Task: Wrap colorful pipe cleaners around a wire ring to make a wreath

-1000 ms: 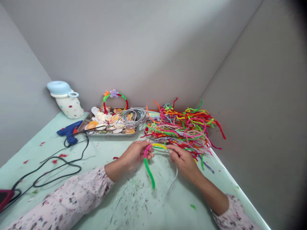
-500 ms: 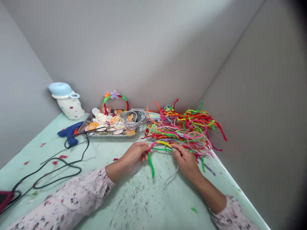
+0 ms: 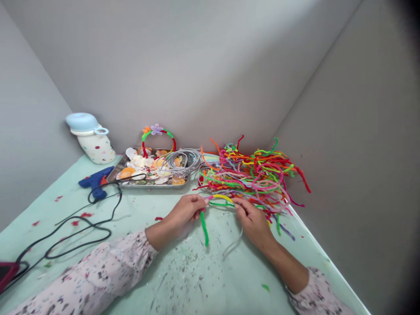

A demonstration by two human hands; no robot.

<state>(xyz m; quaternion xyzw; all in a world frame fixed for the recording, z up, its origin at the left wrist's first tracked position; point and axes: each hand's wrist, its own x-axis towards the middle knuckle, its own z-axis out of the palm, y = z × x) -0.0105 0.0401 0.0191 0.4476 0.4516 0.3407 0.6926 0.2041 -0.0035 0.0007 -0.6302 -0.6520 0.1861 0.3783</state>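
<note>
Between both hands a pipe cleaner strand [image 3: 223, 197], pink at the left and yellow to the right, bows slightly upward. My left hand [image 3: 187, 212] pinches its pink part with closed fingertips. From under those fingers a fuzzy green end [image 3: 204, 229] hangs down. My right hand [image 3: 253, 218] is closed on the yellow end. Below it trails a grey wire [image 3: 233, 245]; whether it joins the strand is hidden by the fingers. Just behind the strand lies a thin green pipe cleaner [image 3: 220, 204].
A heap of coloured pipe cleaners [image 3: 252, 175] lies beyond my right hand. Left of it, a metal tray [image 3: 154, 186] bears seashells, coiled grey wire [image 3: 183, 162] and a flowered hoop [image 3: 173, 142]. Farther left are a blue glue gun [image 3: 96, 180], its black cord and a bottle [image 3: 95, 142].
My left fingers now cover more of the pink part. The hanging green end has shifted slightly left and down, and the yellow stretch has moved a little left.
</note>
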